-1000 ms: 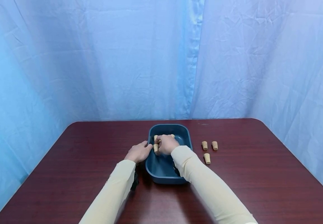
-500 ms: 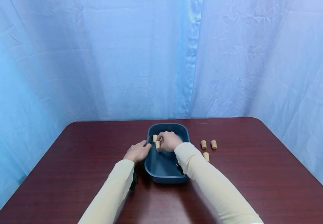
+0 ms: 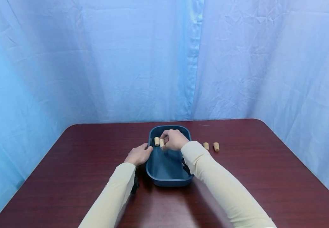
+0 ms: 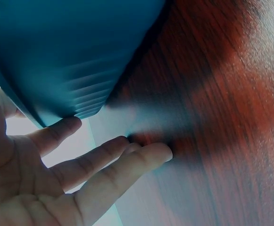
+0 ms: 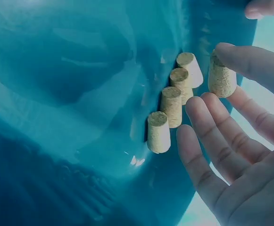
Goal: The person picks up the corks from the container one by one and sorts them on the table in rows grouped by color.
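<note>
In my right hand [image 3: 175,140], a tapered cork stopper [image 5: 221,77] is pinched between thumb and fingertips, above the blue plastic bin [image 3: 167,183]. Several similar cork stoppers [image 5: 171,106] stand in a row along the bin's far wall, mostly hidden behind the hand in the head view; one cork [image 3: 156,141] shows at the row's left end. My left hand [image 3: 138,155] holds the bin's left side, its thumb over the rim and a fingertip against the outer wall [image 4: 75,61], while the other fingers extend loosely beneath.
Two more corks [image 3: 216,147] stand on the dark red wooden table [image 3: 261,177] to the right of the bin, beside the right sleeve [image 3: 218,177]. Pale blue curtains [image 3: 136,63] hang behind and around the table.
My right hand has carried its cork toward the bin's far end, close to the row. The right sleeve now covers the nearest cork on the table. The left hand stays at the bin's side.
</note>
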`<state>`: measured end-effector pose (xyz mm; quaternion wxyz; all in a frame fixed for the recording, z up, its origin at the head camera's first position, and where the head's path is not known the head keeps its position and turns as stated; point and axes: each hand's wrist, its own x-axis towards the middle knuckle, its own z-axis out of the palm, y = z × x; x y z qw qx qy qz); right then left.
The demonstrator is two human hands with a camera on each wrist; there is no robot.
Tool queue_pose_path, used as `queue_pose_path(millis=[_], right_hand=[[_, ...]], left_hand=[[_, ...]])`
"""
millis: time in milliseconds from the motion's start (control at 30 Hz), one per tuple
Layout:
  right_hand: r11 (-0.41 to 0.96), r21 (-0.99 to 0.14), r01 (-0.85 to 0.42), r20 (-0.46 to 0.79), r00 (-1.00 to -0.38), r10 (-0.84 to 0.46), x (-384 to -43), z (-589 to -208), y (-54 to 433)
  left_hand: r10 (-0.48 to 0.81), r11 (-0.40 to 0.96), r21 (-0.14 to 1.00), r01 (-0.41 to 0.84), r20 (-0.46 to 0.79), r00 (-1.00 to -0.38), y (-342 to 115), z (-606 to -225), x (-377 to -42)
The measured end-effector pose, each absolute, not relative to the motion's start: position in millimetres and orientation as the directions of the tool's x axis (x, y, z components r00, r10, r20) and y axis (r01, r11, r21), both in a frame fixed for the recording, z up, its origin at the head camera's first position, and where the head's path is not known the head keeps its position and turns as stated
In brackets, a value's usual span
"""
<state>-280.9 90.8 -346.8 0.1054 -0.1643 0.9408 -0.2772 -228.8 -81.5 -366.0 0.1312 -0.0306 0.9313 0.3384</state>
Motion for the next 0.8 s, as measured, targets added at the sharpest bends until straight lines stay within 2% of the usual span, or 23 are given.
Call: queue_pose_path(millis=[500,800], right_hand=[[0.755,-0.573,-0.317,-0.061,-0.903,-0.426,-275.9,-324.8,107.1],[0.762,-0.547,-0.347,-0.039,-0.898,-0.438,-271.4,-314.7,120.7]], left_hand=[[0.003,0.751,0.636,-0.179,-0.274,-0.962,-80.3,-367.7,-228.2],[0.011,0.753,0.638,-0.165,-0.263,-0.965,-79.7,-366.8,-227.5]])
